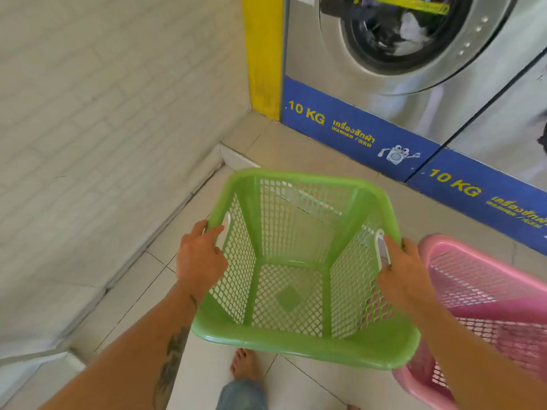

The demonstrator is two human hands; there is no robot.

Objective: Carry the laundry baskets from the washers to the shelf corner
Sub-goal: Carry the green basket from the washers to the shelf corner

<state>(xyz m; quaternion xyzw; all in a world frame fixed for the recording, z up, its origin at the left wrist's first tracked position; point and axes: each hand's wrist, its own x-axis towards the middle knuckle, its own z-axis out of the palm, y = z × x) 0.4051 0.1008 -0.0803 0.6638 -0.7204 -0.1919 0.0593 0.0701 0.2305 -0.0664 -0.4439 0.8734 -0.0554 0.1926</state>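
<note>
An empty green mesh laundry basket [299,347] hangs above the tiled floor in the middle of the view. My left hand [199,258] grips its left rim at the white handle. My right hand [399,270] grips the right rim at the other white handle. A pink mesh basket [485,279] sits on the floor to the right, touching the green one and partly hidden behind my right forearm.
Two steel washers with blue "10 KG" base panels, the nearer washer [370,93] with laundry behind its round door, stand ahead and to the right. A white tiled wall [103,128] runs along the left. A yellow post [263,54] fills the corner. My bare foot [244,365] is below the basket.
</note>
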